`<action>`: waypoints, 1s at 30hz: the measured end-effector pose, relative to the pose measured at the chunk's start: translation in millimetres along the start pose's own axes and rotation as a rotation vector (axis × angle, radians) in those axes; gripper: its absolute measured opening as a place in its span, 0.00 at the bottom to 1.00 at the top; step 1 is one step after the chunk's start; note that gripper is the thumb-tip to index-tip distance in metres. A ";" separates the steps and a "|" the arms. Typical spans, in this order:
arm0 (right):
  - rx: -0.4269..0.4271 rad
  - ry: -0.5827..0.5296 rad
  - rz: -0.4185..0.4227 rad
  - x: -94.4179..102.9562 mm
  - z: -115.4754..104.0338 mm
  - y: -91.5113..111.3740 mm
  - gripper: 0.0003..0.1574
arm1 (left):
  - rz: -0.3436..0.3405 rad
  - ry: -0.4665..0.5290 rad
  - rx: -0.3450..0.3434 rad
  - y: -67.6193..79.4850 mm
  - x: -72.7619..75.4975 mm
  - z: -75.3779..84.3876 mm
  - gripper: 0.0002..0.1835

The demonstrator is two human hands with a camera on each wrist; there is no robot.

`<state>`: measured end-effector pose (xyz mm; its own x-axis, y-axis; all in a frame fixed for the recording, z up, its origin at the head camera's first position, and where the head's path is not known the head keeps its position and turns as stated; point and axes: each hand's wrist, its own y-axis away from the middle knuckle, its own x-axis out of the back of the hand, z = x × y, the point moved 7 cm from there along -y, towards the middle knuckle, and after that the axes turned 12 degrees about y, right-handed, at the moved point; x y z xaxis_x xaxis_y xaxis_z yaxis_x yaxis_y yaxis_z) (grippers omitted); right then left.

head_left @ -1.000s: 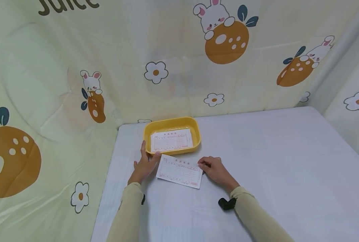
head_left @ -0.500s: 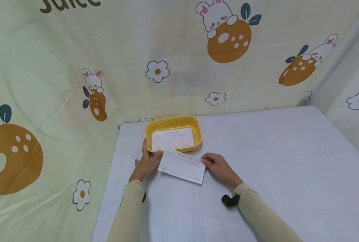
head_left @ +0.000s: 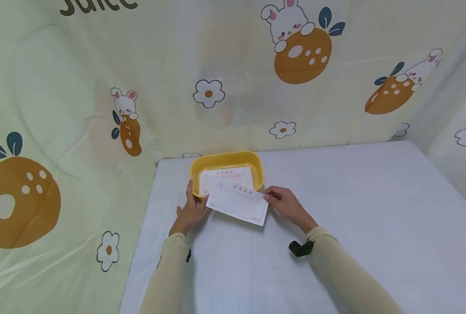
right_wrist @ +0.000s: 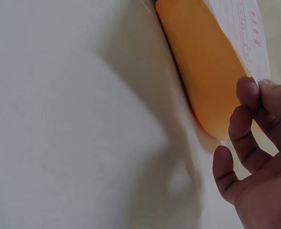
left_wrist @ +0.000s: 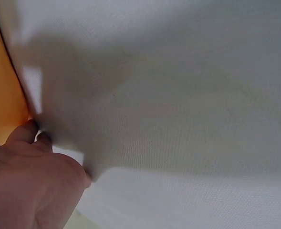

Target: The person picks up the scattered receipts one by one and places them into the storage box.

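A yellow tray (head_left: 261, 175) stands on the table near its back left edge, with white printed paper forms (head_left: 225, 176) lying in it. My left hand (head_left: 187, 218) holds the tray's front left corner, the index finger along the side and the thumb at the front rim. At the front right of the tray, my right hand (head_left: 288, 206) pinches the right edge of another white form (head_left: 238, 203) with red print. This form is tilted and overlaps the tray's front rim in the head view. In the right wrist view, thumb and index finger meet on the form (right_wrist: 254, 38), beside the tray's wall (right_wrist: 202, 76).
A white cloth covers the table (head_left: 354, 209), extending widely to the right. Behind it and on the left hangs a pale curtain (head_left: 241, 100) with rabbits, oranges and flowers. A black strap piece (head_left: 300, 248) sits at the right wrist.
My right hand has moved the pinched form up and away from me, from in front of the tray to over its front rim. My left hand has stayed at the tray's corner.
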<state>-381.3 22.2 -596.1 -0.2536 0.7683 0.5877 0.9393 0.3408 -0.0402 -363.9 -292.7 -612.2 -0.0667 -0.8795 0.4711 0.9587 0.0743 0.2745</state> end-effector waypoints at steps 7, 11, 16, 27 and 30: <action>-0.003 -0.006 -0.001 8.1 -11.5 -12.6 0.10 | -0.008 0.012 0.004 -0.5 -2.7 -0.1 0.53; 0.000 0.004 0.013 16.1 -23.0 -23.3 0.11 | -0.007 0.016 -0.001 -8.9 -3.5 -9.8 0.55; 0.028 0.007 0.035 25.6 -35.2 -39.1 0.11 | -0.015 0.017 0.035 -32.0 -8.4 -38.0 0.63; 0.031 0.050 0.066 38.3 -51.1 -65.9 0.12 | -0.008 -0.009 0.052 -42.9 -11.1 -44.6 0.60; 0.037 0.066 0.066 40.6 -53.8 -72.0 0.12 | 0.008 -0.001 0.044 -31.2 -8.9 -30.9 0.58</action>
<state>-446.8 -0.2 -525.9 -0.1745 0.7531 0.6343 0.9439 0.3113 -0.1100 -384.7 -301.8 -650.9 -0.0595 -0.8785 0.4741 0.9460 0.1020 0.3077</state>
